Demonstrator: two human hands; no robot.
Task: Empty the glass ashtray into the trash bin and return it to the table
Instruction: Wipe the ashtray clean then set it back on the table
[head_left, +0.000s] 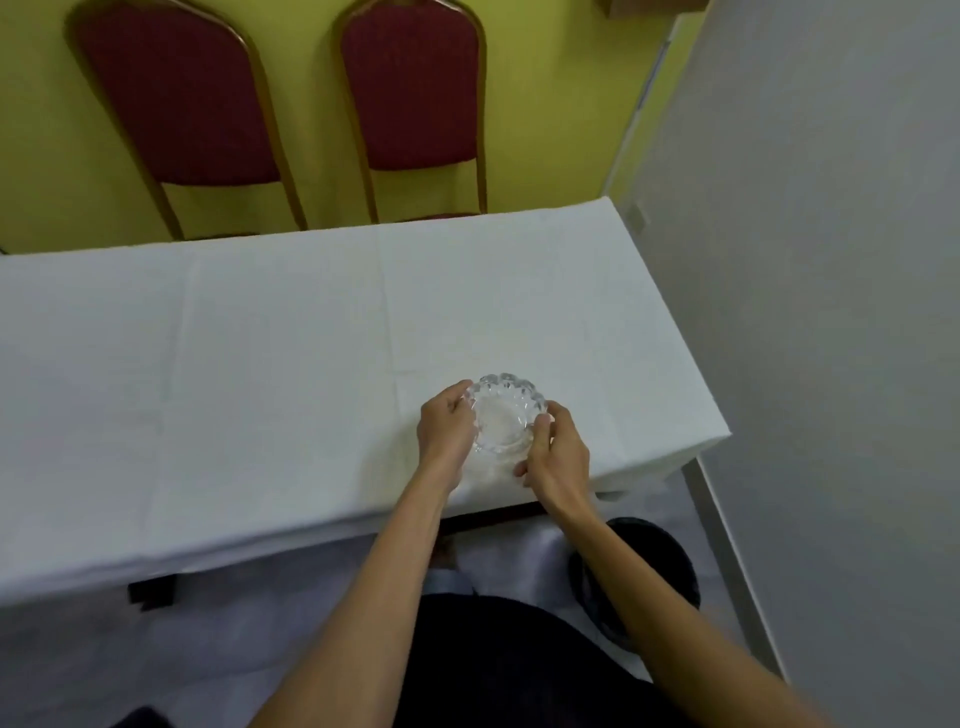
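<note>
A clear glass ashtray with a scalloped rim rests on the white tablecloth of the table, near its front right part. My left hand grips the ashtray's left side. My right hand holds its right and near side, fingers curled around the rim. The bowl looks clear inside; any contents are too faint to tell. A dark round trash bin stands on the floor below the table's front right corner, partly hidden behind my right forearm.
Two red padded chairs with gold frames stand behind the table against a yellow wall. A grey wall closes off the right side. The table's right edge lies just beyond the ashtray.
</note>
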